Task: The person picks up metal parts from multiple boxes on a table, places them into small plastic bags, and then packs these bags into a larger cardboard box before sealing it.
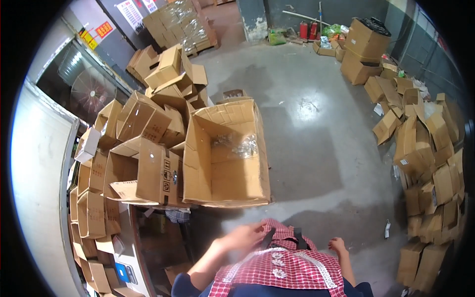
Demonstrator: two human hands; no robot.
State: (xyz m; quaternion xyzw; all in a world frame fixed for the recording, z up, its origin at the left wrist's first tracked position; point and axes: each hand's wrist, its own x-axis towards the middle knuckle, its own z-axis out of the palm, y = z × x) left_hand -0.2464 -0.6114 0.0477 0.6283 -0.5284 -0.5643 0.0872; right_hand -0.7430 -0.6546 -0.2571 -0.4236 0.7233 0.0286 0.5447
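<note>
Two hands: left hand (pixel 245 236) blurred beside checked apron (pixel 292 277), hold unclear; right hand (pixel 337 244) loosely curled, seemingly empty. Large open carton (pixel 199 163) ahead, nearer left hand, long axis apparently running away.

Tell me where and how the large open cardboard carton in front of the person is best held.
Probably by the near rim and right rim of the large open cardboard carton, coming from the near right. Its mouth faces up, leaving wall edges to pinch; floor lies rightward, while another carton crowds its left.
</note>
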